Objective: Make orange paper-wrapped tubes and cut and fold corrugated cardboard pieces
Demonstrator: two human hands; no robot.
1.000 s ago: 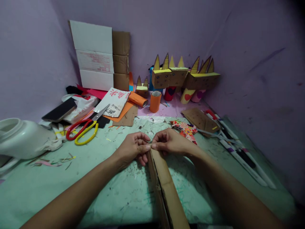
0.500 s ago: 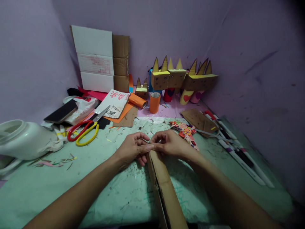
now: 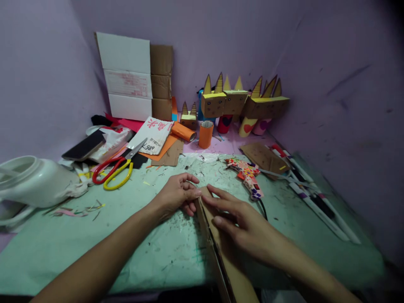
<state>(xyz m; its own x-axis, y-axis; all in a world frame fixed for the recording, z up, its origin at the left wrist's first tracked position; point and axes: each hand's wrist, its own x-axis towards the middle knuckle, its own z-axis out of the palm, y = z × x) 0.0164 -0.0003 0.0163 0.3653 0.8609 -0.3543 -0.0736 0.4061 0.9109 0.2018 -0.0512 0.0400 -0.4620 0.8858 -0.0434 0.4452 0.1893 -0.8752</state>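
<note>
A long folded piece of cardboard [image 3: 238, 280] runs from the bottom edge up to the middle of the table, with its open seam facing left. My left hand [image 3: 181, 195] holds its far end at the left corner, thumb against the edge and fingers curled. Over the top face lies my right hand [image 3: 238, 219], its fingers stretched out and apart, touching the cardboard near that end. A glue gun with a flowery pattern [image 3: 248, 172] rests just beyond my right hand, its black cord trailing toward me.
Red-and-yellow scissors [image 3: 118, 172], a dark phone [image 3: 83, 145] and a white jug [image 3: 41, 181] are at left. Orange tubes [image 3: 205, 136] and cardboard animal heads [image 3: 213, 105] stand at the back. Several white markers [image 3: 318, 214] lie at right by a cardboard scrap [image 3: 263, 158].
My right hand has let go of the far end and drawn back toward me, its fingers straightening onto the top face. The left hand stays at the corner.
</note>
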